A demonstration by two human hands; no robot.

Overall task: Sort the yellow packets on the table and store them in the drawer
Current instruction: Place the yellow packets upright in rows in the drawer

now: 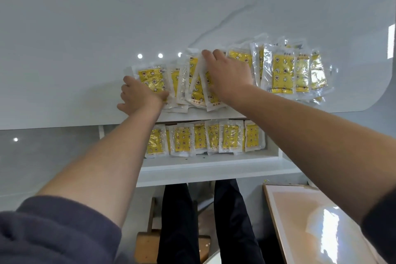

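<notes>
Several yellow packets (280, 70) in clear wrappers lie spread along the near edge of the glossy white table (85, 49). My left hand (139, 96) rests flat against the leftmost packet (151, 78), fingers spread. My right hand (227, 75) lies palm down on the overlapping packets (196, 83) in the middle of the pile. Under the table edge the white drawer (214, 166) stands pulled out, with a row of several yellow packets (205, 138) lined up upright inside it.
The table's rounded corner curves away at right (381, 94). A wooden stool (147, 244) and my dark trouser legs show below the drawer. A shiny pale board (317, 221) lies at lower right.
</notes>
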